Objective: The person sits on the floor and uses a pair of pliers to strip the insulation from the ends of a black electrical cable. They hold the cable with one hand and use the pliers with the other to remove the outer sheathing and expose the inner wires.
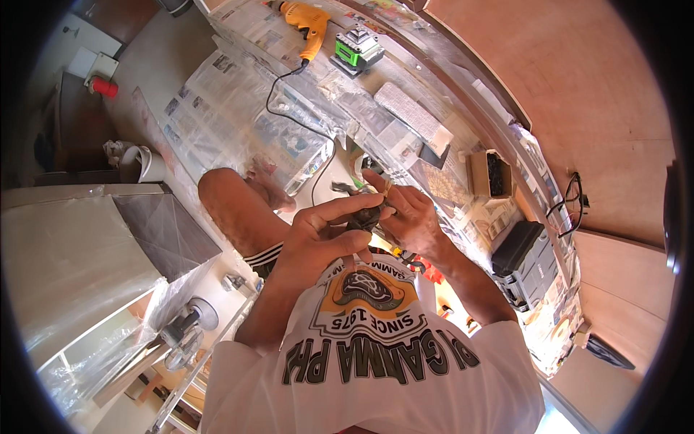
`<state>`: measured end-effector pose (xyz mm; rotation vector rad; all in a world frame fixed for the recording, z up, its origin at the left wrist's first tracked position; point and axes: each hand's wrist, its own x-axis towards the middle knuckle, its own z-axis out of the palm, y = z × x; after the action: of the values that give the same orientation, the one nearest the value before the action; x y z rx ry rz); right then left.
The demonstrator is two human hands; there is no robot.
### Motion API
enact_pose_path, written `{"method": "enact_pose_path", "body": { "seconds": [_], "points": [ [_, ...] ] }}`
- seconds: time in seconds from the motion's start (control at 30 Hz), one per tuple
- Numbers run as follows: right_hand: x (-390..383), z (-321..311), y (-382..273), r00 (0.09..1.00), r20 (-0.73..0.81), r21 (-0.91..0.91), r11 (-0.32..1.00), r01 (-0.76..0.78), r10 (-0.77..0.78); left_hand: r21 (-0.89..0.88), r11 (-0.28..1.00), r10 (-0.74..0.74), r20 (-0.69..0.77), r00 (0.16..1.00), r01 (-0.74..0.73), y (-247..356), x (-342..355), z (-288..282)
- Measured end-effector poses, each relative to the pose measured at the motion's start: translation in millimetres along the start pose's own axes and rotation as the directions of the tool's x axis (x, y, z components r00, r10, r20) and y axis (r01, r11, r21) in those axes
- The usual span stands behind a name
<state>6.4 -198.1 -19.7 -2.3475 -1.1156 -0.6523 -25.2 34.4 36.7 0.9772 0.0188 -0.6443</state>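
Knee (220,194), bare and bent, at the left, near newspaper (210,108) spread flat. Next, a yellow drill (309,29) lying on the far surface, well apart from the work. Then the left hand (319,231), partly closed, index finger reaching out and thumb below, pinching a small dark object (367,217) from its left side. Held up in front of the white shirt (376,347), between both hands, much of it hidden by fingers; cannot tell its full shape. Looks compact and hard, so probably stiff, light enough for fingertips, and not very fragile; whether slippery, cannot tell. Best taken by opposite sides, thumb against fingers, leaving the top edge free. At that upper edge, a thin brass-coloured piece (387,188), seemingly delicate, better pinched lightly. Just beside it, the right hand (410,220), half open, fingers bent, thumb and fingertips close in at the object's right side; firmness of hold impossible to tell. Farther right, well apart, an open cardboard box (476,175) and a grey case (531,282).
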Motion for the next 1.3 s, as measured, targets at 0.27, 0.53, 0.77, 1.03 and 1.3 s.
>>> {"method": "enact_pose_path", "body": {
  "seconds": [0.27, 0.53, 0.77, 1.03, 1.3],
  "points": [
    [46, -49, 2, 0.915, 0.179, 0.348, 0.846, -0.403, 0.363, 0.599, 0.8, 0.113, -0.083, 0.99, -0.041, -15, -7, -6],
    [66, -19, 24, 0.431, 0.872, 0.276, 0.495, -0.824, 0.231, 0.715, 0.685, 0.226, -0.026, 0.974, -0.139, -15, -7, -2],
    [62, -15, 26, 0.546, 0.787, 0.559, 0.043, -0.828, 0.287, 0.579, 0.812, 0.185, -0.144, 0.972, -0.069, -25, -2, -3],
    [57, -30, 9, 0.63, 0.545, 0.792, -0.096, -0.602, 0.553, 0.492, 0.866, 0.168, -0.12, 0.978, -0.088, -20, 5, -3],
    [47, -55, 4, 0.857, 0.102, 0.98, -0.199, 0.001, 0.506, 0.539, 0.809, 0.423, -0.26, 0.868, -0.234, -35, 19, -19]
  ]
}}
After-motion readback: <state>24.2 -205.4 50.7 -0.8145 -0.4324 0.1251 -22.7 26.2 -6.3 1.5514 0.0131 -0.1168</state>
